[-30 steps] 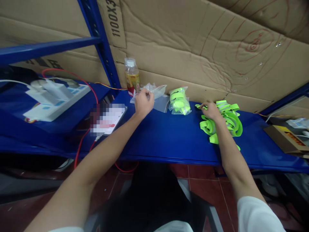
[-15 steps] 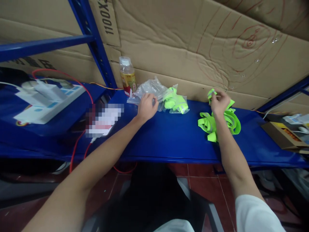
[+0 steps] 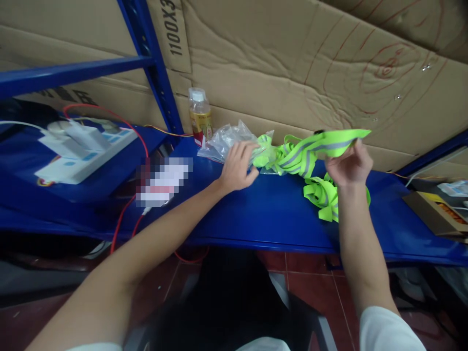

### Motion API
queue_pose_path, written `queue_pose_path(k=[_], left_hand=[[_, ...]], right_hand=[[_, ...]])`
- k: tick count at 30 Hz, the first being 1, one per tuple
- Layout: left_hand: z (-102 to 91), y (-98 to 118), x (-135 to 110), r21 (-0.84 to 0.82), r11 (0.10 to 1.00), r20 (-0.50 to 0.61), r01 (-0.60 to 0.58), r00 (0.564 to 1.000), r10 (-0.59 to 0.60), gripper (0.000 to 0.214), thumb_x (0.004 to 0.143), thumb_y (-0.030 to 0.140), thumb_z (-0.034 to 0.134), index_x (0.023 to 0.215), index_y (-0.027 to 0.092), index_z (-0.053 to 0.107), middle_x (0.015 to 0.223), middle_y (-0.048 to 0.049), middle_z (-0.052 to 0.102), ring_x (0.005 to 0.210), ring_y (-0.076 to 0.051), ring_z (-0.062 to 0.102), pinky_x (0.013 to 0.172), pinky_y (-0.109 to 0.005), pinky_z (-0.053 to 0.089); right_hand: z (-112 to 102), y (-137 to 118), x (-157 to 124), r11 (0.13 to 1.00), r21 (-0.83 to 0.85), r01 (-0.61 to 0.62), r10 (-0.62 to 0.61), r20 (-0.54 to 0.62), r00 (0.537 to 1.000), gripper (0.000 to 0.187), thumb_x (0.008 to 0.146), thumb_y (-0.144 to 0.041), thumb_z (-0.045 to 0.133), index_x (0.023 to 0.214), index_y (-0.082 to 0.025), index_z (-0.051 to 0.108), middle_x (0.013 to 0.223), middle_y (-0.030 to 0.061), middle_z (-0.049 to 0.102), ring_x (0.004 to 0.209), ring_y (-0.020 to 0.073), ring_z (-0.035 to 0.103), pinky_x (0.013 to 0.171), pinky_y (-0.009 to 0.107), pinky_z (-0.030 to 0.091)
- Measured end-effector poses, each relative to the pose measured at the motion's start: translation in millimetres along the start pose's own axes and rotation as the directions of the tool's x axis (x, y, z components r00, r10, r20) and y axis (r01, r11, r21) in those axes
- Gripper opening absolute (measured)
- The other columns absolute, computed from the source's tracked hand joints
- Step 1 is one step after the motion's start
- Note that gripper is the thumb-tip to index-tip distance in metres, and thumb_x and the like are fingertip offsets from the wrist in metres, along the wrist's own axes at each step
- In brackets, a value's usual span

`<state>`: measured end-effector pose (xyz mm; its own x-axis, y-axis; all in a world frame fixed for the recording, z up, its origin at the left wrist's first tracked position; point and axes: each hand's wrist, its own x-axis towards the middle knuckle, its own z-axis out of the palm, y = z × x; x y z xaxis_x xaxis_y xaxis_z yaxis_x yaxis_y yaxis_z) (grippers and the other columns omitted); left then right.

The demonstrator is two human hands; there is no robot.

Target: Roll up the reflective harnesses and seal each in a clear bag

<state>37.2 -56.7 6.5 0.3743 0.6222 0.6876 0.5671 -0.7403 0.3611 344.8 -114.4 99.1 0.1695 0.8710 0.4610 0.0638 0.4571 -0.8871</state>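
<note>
My right hand [image 3: 350, 163] is raised over the right part of the blue shelf and grips a neon yellow-green reflective strap [image 3: 305, 151]. The strap has grey stripes and stretches leftward in a loose bundle. Its left end lies against a clear bag holding more neon straps [image 3: 264, 152], so where one stops is hard to see. My left hand [image 3: 238, 166] is beside that bag, thumb and fingers apart, in front of crumpled clear plastic bags [image 3: 228, 139]. Below my right hand lies another pile of neon straps [image 3: 321, 197], partly hidden by my wrist.
A drink bottle [image 3: 200, 117] stands behind the plastic bags. To the left are a blurred-out white object [image 3: 164, 183] with a red cable and a white power strip [image 3: 86, 156]. An open cardboard box [image 3: 437, 212] sits at the right. Cardboard [image 3: 256, 58] walls the back.
My right hand has lifted a strap from the pile and turned palm up, the strap now trailing left to the bagged ones. My left hand has shifted right, its fingers spreading.
</note>
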Motion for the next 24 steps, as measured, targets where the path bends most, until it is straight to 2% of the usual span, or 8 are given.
queue_pose_path(k=[3,5,7,8,10,13,17,24], left_hand=[[0.4,30,-7,-0.23,0.972,0.105,-0.052,0.991,0.078,0.093,0.085,0.049,0.077,0.164,0.022,0.036,0.158,-0.0173,0.051,0.144,-0.036,0.054,0.121,-0.049,0.048],[5.9,43,-10,-0.409,0.912,0.177,0.018,0.982,0.061,0.102,0.081,0.052,0.082,0.167,0.029,0.033,0.16,-0.0164,0.048,0.137,-0.033,0.06,0.11,-0.045,0.056],[12.6,46,-12,-0.542,0.84,0.257,0.012,0.955,0.152,0.062,0.091,0.045,0.073,0.149,0.028,0.059,0.147,-0.0147,0.059,0.124,-0.029,0.068,0.104,-0.043,0.058],[15.7,44,-12,-0.59,0.807,0.265,0.002,0.945,0.191,0.04,0.096,0.041,0.067,0.132,0.025,0.069,0.135,-0.0137,0.066,0.117,-0.027,0.07,0.102,-0.043,0.058],[21.3,37,-11,-0.661,0.75,0.246,0.014,0.949,0.199,0.022,0.099,0.038,0.062,0.102,0.021,0.076,0.111,-0.011,0.073,0.105,-0.024,0.072,0.099,-0.043,0.057],[29.0,25,-9,-0.768,0.601,0.288,0.223,0.958,0.013,0.033,0.096,0.05,0.07,0.085,0.019,0.072,0.089,-0.0065,0.074,0.084,-0.02,0.07,0.083,-0.038,0.058],[34.2,17,-3,-0.83,0.293,0.438,0.475,0.879,-0.187,0.059,0.085,0.073,0.074,0.067,0.018,0.064,0.065,-0.0034,0.065,0.059,-0.015,0.06,0.058,-0.032,0.054],[15.7,22,1,-0.824,0.133,0.546,0.551,0.834,-0.08,0.052,0.08,0.06,0.077,0.058,0.017,0.059,0.056,-0.0038,0.059,0.053,-0.014,0.058,0.05,-0.027,0.051]], right_hand=[[20,6,-15,0.986,-0.123,-0.116,0.156,0.387,0.909,0.07,0.059,-0.085,0.081,0.103,-0.032,0.069,0.108,0.0104,0.08,0.116,0.0391,0.075,0.089,0.058,0.062],[28,12,-20,0.96,-0.177,-0.218,0.277,0.718,0.638,0.077,0.049,-0.079,0.092,0.102,-0.027,0.072,0.102,0.0143,0.081,0.104,0.0401,0.078,0.082,0.056,0.063],[34,20,-21,0.942,-0.186,-0.28,0.296,0.854,0.428,0.074,0.054,-0.079,0.091,0.098,-0.023,0.073,0.096,0.0165,0.081,0.088,0.0359,0.08,0.071,0.048,0.063],[36,24,-19,0.942,-0.158,-0.295,0.283,0.847,0.45,0.07,0.06,-0.084,0.085,0.092,-0.023,0.071,0.087,0.0141,0.079,0.073,0.0303,0.078,0.063,0.042,0.06],[39,36,-12,0.961,-0.079,-0.264,0.25,0.65,0.718,0.068,0.075,-0.094,0.064,0.072,-0.027,0.058,0.06,0.0026,0.065,0.043,0.0168,0.057,0.045,0.032,0.047],[37,60,1,0.977,-0.181,-0.114,0.124,0.046,0.991,0.072,0.086,-0.096,0.047,0.06,-0.03,0.033,0.046,-0.0055,0.033,0.038,0.0134,0.033,0.04,0.03,0.033],[9,89,13,0.884,-0.467,-0.014,-0.089,-0.199,0.976,0.076,0.091,-0.095,0.037,0.051,-0.03,0.036,0.046,-0.0013,0.036,0.044,0.0162,0.039,0.049,0.034,0.04],[-31,82,16,0.62,-0.763,0.182,-0.19,0.079,0.979,0.073,0.098,-0.085,0.037,0.083,-0.023,0.072,0.089,0.0081,0.074,0.09,0.0269,0.07,0.091,0.041,0.055]])
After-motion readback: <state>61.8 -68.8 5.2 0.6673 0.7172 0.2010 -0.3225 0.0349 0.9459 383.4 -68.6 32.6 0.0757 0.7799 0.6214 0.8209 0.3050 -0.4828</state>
